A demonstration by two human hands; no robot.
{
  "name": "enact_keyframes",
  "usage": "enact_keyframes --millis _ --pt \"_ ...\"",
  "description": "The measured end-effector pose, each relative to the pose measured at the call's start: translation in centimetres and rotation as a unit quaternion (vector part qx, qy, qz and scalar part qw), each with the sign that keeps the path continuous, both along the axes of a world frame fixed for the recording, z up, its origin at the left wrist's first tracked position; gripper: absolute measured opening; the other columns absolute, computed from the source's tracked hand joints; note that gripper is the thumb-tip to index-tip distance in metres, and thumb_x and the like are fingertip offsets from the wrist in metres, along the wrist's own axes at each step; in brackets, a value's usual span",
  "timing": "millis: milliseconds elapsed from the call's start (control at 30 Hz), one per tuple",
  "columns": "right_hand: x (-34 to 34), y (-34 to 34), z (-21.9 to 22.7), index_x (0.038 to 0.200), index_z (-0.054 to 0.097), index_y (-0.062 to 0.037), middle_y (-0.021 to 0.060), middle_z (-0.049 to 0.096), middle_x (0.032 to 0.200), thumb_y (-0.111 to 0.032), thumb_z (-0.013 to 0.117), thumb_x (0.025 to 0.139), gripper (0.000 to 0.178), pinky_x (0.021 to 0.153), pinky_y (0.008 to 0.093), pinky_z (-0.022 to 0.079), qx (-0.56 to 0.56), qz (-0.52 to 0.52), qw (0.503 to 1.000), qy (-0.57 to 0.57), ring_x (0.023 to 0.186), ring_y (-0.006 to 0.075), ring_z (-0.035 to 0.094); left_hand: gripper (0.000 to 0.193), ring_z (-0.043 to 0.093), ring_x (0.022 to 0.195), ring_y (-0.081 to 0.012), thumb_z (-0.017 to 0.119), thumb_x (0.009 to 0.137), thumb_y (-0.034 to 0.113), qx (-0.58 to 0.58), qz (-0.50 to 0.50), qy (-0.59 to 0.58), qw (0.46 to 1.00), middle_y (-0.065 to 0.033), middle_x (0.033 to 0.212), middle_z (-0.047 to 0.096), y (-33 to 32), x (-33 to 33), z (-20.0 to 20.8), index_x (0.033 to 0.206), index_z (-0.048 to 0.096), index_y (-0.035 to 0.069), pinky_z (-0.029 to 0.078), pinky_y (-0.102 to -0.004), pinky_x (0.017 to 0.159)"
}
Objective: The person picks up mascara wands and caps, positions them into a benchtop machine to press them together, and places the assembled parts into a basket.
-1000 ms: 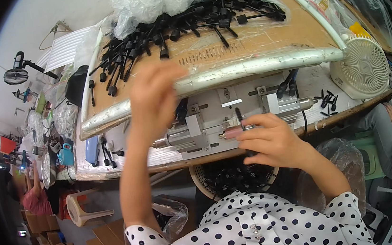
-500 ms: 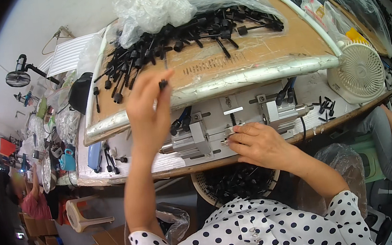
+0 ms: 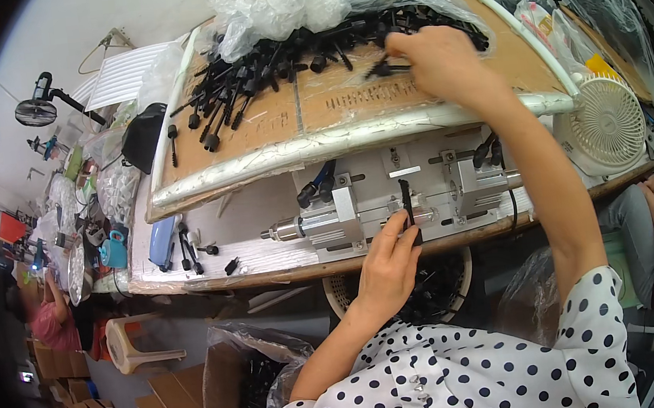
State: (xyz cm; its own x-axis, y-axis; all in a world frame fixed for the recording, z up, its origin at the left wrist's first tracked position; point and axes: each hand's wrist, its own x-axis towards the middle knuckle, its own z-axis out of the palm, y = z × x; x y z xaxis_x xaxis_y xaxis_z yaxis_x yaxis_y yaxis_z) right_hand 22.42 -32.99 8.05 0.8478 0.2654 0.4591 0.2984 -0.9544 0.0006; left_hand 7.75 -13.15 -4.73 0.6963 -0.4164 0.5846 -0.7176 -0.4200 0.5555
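My left hand (image 3: 386, 269) pinches a slim black stick-like part (image 3: 406, 196) that stands at the middle of a metal fixture. To either side of it sit a left clamp block (image 3: 343, 206) and a right clamp block (image 3: 468, 185), each with a cylinder. Up on the cardboard, my right hand (image 3: 443, 60) is closed with its fingertips at the edge of the pile of black knobbed rods (image 3: 250, 80). What it grips, if anything, is hidden. Dark rods just below those fingers are blurred.
A sloping cardboard board (image 3: 257, 144) with a plastic-wrapped front rail overhangs the bench. Loose black parts (image 3: 191, 250) lie beside a blue object (image 3: 162, 243) at left. A white fan (image 3: 607, 123) stands right. Below the bench edge is a basket (image 3: 467, 285) of black parts. Another person sits at right.
My left hand has come down from the cardboard's front to the fixture. My right hand has left the fixture for the pile. A short black piece now lies on the bench's left part.
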Motion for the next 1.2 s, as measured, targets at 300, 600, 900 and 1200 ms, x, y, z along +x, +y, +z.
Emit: enact_keyframes --millis 300,600,900,1200 --pt "-3.9 -3.3 -1.2 0.078 0.063 0.0000 0.0156 0.061 0.075 -0.020 0.061 0.078 0.021 0.071 0.0421 0.047 0.117 0.096 0.987 -0.045 0.080 0.0333 0.060 0.025 0.061 0.087 -0.0324 0.069 0.072 -0.001 -0.048 -0.078 0.026 0.995 -0.0189 0.109 0.057 0.3 -2.0 0.7 0.095 0.061 -0.006 0.051 -0.0351 0.075" --pt "-3.5 -2.0 -2.0 0.067 0.060 -0.0020 0.0112 0.057 0.074 -0.032 0.067 0.073 0.031 0.072 0.0389 0.045 0.144 0.019 0.988 -0.055 0.078 0.0279 0.056 0.023 0.059 0.083 -0.0326 0.063 0.075 -0.002 0.043 -0.096 -0.025 0.994 -0.0183 0.113 0.054 -0.6 -0.2 -2.1 0.097 0.058 -0.007 0.050 -0.0369 0.074" --pt "-3.6 -2.4 -3.2 0.070 0.061 -0.0022 0.0113 0.058 0.077 -0.032 0.067 0.072 0.031 0.078 0.0387 0.045 0.199 0.032 0.979 -0.037 0.086 0.0277 0.055 0.018 0.063 0.086 -0.0295 0.068 0.071 -0.002 -0.026 -0.062 0.055 0.996 -0.0180 0.104 0.059 2.9 -3.6 -0.5 0.089 0.064 -0.002 0.054 -0.0325 0.071" --pt "-3.9 -2.6 -3.1 0.080 0.064 0.0009 0.0118 0.061 0.080 -0.027 0.070 0.072 0.030 0.073 0.0363 0.045 0.298 0.066 0.952 0.014 0.080 0.0272 0.057 0.023 0.061 0.092 -0.0356 0.065 0.074 -0.003 -0.007 0.016 0.037 0.999 -0.0207 0.111 0.056 -1.3 -0.2 -0.3 0.096 0.059 -0.007 0.051 -0.0376 0.078"
